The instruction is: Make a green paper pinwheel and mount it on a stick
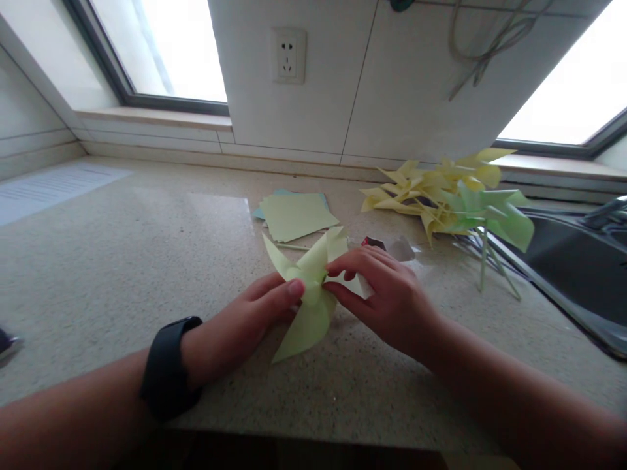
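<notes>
A pale green paper pinwheel (pixel 309 320) is held up over the counter between my two hands. My left hand (pixel 267 303) grips it from the left, thumb pressed near its centre and the other fingers behind the paper. My right hand (pixel 379 287) pinches at the pinwheel's right side, thumb and forefinger close together near the middle; whether something small sits between those fingertips I cannot tell. Just behind lies a stack of light green and blue paper squares (pixel 296 215), with a thin pale stick (pixel 292 247) at its front edge.
Several yellow pinwheels (pixel 421 189) and a mint green pinwheel (pixel 504 212) lie at the back right, beside a sink (pixel 578 261). A small red box (pixel 373 243) is behind my right hand. A printed sheet (pixel 53 186) lies at the left on the speckled counter (pixel 147 261).
</notes>
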Available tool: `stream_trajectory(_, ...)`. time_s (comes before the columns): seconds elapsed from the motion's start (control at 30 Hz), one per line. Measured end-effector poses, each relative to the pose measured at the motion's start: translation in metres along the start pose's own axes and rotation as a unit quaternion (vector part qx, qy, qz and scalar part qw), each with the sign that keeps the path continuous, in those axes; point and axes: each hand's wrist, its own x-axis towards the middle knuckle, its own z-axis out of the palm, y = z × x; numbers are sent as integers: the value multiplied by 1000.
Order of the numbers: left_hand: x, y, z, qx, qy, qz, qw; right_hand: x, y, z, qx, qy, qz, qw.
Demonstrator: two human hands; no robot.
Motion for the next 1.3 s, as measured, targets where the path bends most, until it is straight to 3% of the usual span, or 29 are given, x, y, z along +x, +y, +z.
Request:
stream_trajectory(0.17, 6, 0, 6, -36, 72, -47, 996, 0, -5, 1, 0, 3, 16, 1000)
stream_trajectory(0.43, 10, 2, 8, -78, 52, -12, 996, 0, -5, 4, 30, -23, -4, 999)
stream_trajectory(0.67, 8, 3, 7, -37, 65, -17, 997, 1, -10, 6, 47, -23, 0, 999)
stream_trajectory(0.9, 9, 5, 11, -34, 96, -23, 995, 2, -13, 9, 31, 16, 23, 999)
stream_trajectory(1.3, 9, 5, 15, 86, 136, 35, 986, 1, -17, 12, -34, -36, -23, 999)
